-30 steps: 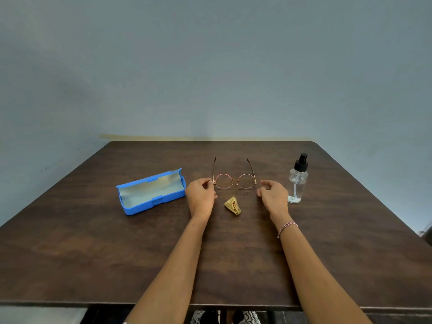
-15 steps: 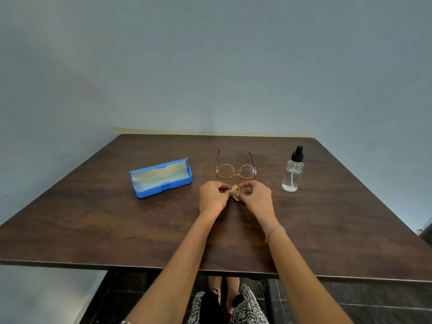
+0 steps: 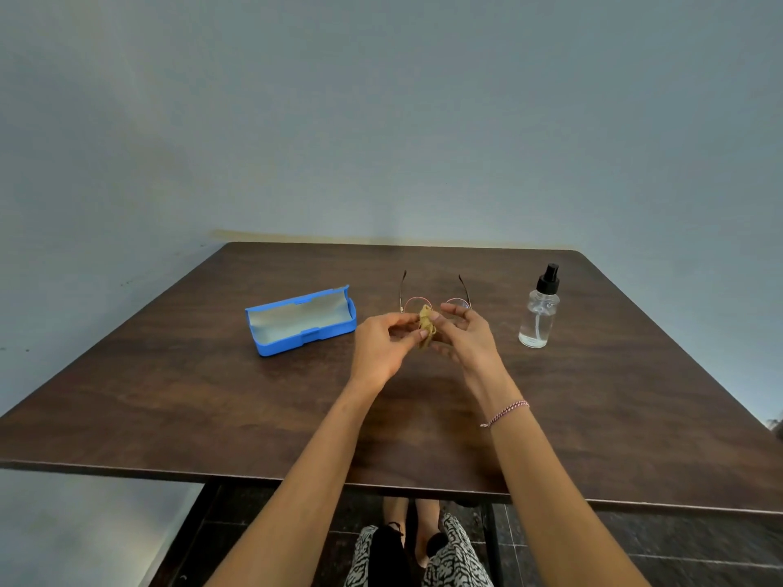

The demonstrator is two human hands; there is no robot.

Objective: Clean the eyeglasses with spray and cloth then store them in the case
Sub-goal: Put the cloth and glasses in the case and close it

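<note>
Two hands work a small, crumpled mustard-yellow cloth (image 3: 426,330) just above a dark brown wooden surface (image 3: 212,396). The left hand (image 3: 383,349) and right hand (image 3: 468,336) are close together, each pinching the cloth at the fingertips, while the right hand's other fingers fan out.

The round, thin metal-framed eyeglasses (image 3: 413,303) rest on the surface just behind the hands, temples open and pointing away from the person. An open blue plastic eyeglass case (image 3: 301,322) with a pale lining lies to the left. A clear spray bottle with a black pump top (image 3: 539,311) stands upright to the right, well apart from the frames.

The risks look minor but real:
- The cloth is tightly bunched, and wiping with it wadded could smear the lenses rather than clear them.
- The hands sit very near the light frames, so a careless move could nudge or slide them.
- A quick reach across for the bottle could tip it.
- The open temples will likely need folding before the glasses fit the case.

No brand, label or writing is readable on the bottle, the case or the cloth.
</note>
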